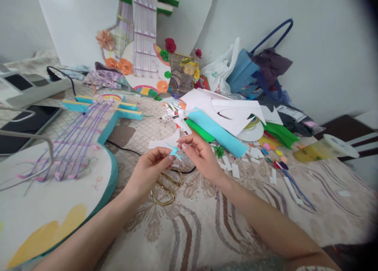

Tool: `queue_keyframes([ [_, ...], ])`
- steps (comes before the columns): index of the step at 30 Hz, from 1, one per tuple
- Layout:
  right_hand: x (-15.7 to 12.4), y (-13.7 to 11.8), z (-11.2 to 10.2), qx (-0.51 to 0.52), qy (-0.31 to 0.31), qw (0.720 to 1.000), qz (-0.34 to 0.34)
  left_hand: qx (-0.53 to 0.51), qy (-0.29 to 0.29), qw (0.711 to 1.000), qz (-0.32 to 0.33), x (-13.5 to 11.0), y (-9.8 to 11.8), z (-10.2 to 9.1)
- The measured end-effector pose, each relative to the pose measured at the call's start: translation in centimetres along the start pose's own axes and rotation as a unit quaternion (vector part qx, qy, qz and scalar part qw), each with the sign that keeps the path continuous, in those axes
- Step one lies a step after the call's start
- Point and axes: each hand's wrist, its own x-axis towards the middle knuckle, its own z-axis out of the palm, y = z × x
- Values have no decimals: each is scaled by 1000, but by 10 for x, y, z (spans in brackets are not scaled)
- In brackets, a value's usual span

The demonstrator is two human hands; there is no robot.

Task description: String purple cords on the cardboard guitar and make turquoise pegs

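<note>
My left hand (155, 162) is closed in a pinch on a small piece of light blue cut paper (176, 153), with thin strips sticking out of it. Close against its upper right side, the fingertips of my right hand (201, 154) are pinched together; what lies between them is too small to make out. Below the hands lie scissors with gold handles (163, 198), their blades partly hidden by my left hand. A white glue gun (183, 124) rests just beyond the fingers.
A cardboard guitar (109, 164) with blue sides and purple strings lies at left, near a phone (32, 123). Another decorated guitar (144, 62) stands behind. To the right are a blue crepe paper roll (218, 131), white sheets (206, 105), paper scraps (235, 171) and a yellowish cup (310, 154).
</note>
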Motion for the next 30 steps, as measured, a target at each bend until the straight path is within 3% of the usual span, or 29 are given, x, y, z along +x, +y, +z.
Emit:
queue_keyframes([
  [6, 1, -6, -4, -45, -74, 996, 4, -14, 20, 1000, 8, 0, 3, -2],
  [21, 6, -20, -13, -26, -82, 993, 82, 89, 50, 993, 61, 1, 1, -4],
  [25, 2, -23, -7, -68, -33, 996, 51, 146, 64, 983, 92, -1, 2, -2],
  [30, -5, -31, 5, -137, 13, 989, -45, 208, 96, 965, 126, -4, 5, 0],
])
